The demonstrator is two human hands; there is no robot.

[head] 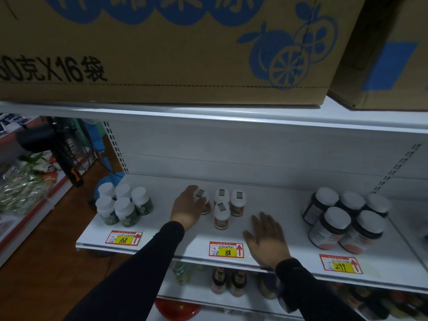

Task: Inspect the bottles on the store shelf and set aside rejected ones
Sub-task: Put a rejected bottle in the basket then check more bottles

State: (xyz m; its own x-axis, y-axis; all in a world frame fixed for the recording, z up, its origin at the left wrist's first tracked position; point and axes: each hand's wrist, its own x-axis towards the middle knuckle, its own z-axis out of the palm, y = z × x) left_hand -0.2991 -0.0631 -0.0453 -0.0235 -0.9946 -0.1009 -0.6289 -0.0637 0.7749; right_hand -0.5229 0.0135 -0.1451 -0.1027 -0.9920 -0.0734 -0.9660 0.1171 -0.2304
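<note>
On the white shelf (162, 228) stand three groups of white-capped bottles. In the middle group, my left hand (188, 208) grips a small orange-labelled bottle (203, 200) from its left side. Three matching small bottles (228, 206) stand just right of it, each with a sticker on the cap. My right hand (267, 240) lies flat and open on the shelf, in front and to the right of those bottles, holding nothing. Several green-labelled bottles (122, 206) stand at the left and several larger dark bottles (345, 220) at the right.
Price tags 168 (123, 238), 88 (226, 250) and 299 (340, 265) sit on the shelf's front edge. Large cardboard boxes (162, 49) rest on the shelf above. More bottles (228, 283) fill the shelf below. A fan (67, 147) and packaged goods stand at the left.
</note>
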